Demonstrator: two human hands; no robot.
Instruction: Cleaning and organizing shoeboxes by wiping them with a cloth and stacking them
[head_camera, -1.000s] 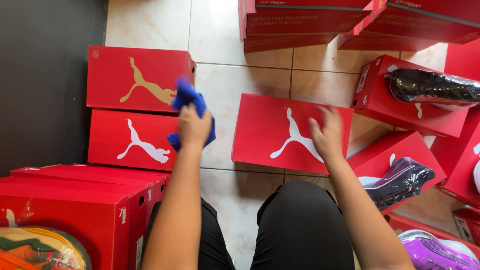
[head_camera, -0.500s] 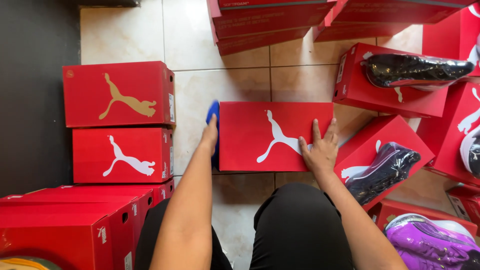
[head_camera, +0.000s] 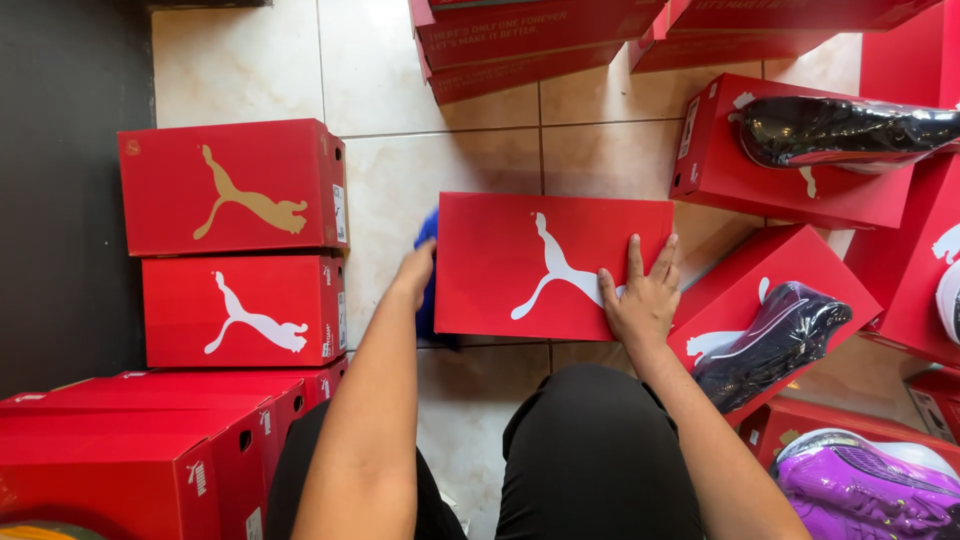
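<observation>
1. The left hand (head_camera: 413, 272) reaches forward from a long bare forearm and presses a blue cloth (head_camera: 428, 290) against the left side wall of the red shoe box (head_camera: 550, 265) on the tiled floor (head_camera: 440, 170). Its fingers are wrapped round the cloth; most of the cloth is hidden behind the hand and the box.
2. That box lies flat, lid up, straight ahead of the person's knees, with a white leaping-cat mark on top.
3. The right hand (head_camera: 640, 295) lies palm down on the lid's lower right corner, fingers spread and loose, gripping nothing.
4. Left of the hands, two closed red boxes lie one behind the other: the far one (head_camera: 230, 187) has a gold mark, the near one (head_camera: 240, 310) a white mark. More red boxes are piled below them; the count is unclear.
5. On the right, three wrapped shoes rest on red boxes: a black one (head_camera: 850, 130), a dark purple one (head_camera: 770, 340) and a bright purple one (head_camera: 860, 485).
</observation>
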